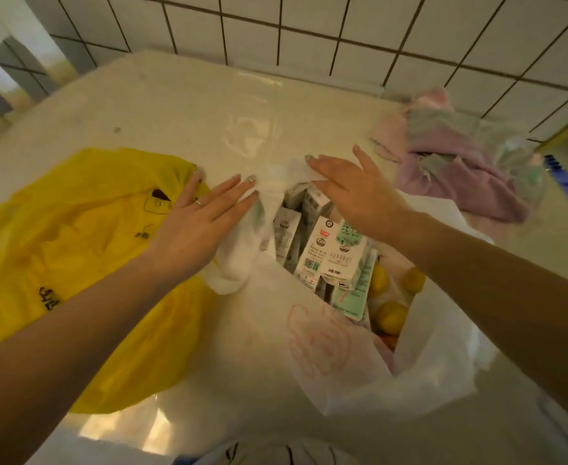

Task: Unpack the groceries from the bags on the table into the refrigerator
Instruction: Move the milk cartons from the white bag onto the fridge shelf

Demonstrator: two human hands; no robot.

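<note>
**White bag spread open, nothing lifted out yet**

Nearest the camera, the white bag [309, 347] slumps at the near edge of the tabletop [175, 105], its mouth parted. The left hand [195, 216] lies with fingers straight and spread, pressing the bag's left lip outward and resting partly on the yellow bag [74, 246] beside it. The right hand [353, 193] is also flat and open, fingers straight, pushing the far lip back; neither hand grips anything. Inside stand several milk cartons [329, 253], packed close, with yellow lemons [390, 313] wedged to their right. A heap of pink and green cloth [460, 162] sits toward the far right corner. The refrigerator is not in view.

The thin plastic looks likely to fall shut once released, hiding the cartons. Pulling one carton from so tight a cluster could tip its neighbours or roll the lemons off the near edge.
</note>
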